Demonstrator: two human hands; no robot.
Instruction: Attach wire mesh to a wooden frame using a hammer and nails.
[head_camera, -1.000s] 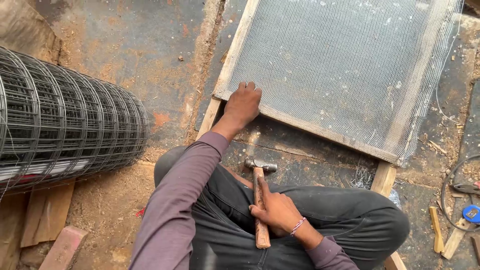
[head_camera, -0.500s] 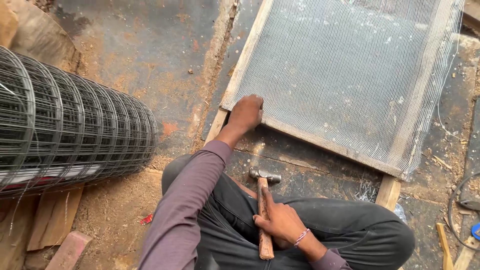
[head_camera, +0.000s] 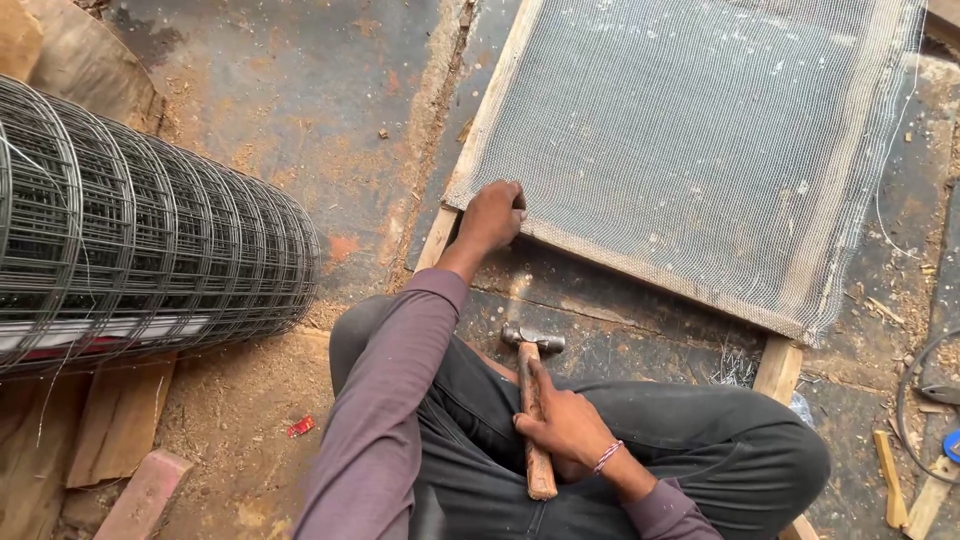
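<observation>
Hammer in the right hand, left hand at the mesh corner

Hammer (head_camera: 533, 400) and frame corner are the 2 things that matter, and they lie well apart. The right hand (head_camera: 565, 430) is wrapped around the wooden handle near its middle, resting over the person's lap. The handle's long axis runs almost straight away from the body, with the metal head at the far end, pointing toward the near rail of the wooden frame (head_camera: 770, 365). The head hangs short of that rail, above the dark floor (head_camera: 300, 120).

The left hand (head_camera: 492, 215) reaches further out and to the left. Its fingers are curled and pressed down on the near-left corner of the wire mesh (head_camera: 700, 140), where the mesh edge meets the frame; whether anything small is pinched under the fingertips cannot be told. From the hammer head, that corner lies ahead and slightly left, so the left hand is the nearer 1 to it.

Beside the person's left side lies a roll of heavy wire grid (head_camera: 140, 250).
</observation>
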